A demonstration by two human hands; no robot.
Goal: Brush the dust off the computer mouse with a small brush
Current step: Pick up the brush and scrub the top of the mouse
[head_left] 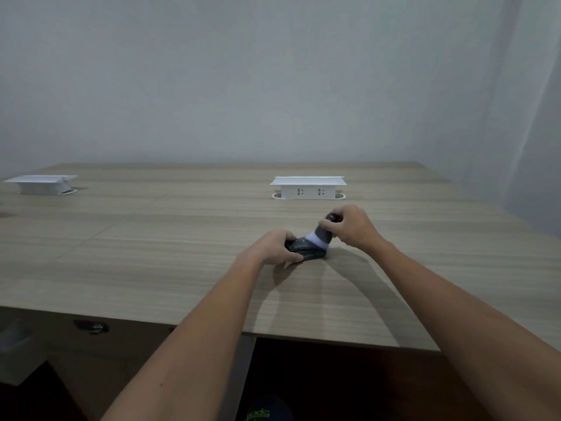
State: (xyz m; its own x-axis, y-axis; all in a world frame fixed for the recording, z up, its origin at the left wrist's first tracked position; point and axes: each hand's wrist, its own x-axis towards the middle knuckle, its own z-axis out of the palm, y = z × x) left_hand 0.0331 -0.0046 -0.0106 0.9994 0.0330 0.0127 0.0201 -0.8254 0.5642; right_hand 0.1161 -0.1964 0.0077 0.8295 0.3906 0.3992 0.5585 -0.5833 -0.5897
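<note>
Dark grey and rounded, the computer mouse (pixel 305 248) sits on the wood-grain worktop (pixel 151 238), a little right of centre and nearer the front edge than the back wall. The left hand (pixel 273 249) comes at it from the left side, its fingers (pixel 291 237) curled over the near end and closed on the mouse's body, with the thumb along the lower edge toward the camera. Touching the far right part of the mouse is the small brush (pixel 322 235), tilted so that its dark handle leans up and away to the right while its pale, whitish bristles press down onto the mouse's top. The right hand (pixel 352 227) wraps the brush handle, fingers closed around it and the rounded black tip of the handle poking out above the knuckles. Both bare forearms reach in from the lower edge of the view and throw soft shadows on the worktop beneath them. Farther back, just behind the hands, a white pop-up socket box (pixel 308 188) stands raised from the worktop with two outlets facing forward. Well apart at the far left edge a second white box (pixel 42 183) of the same kind stands raised. Behind everything rises a plain pale wall (pixel 243 71).
</note>
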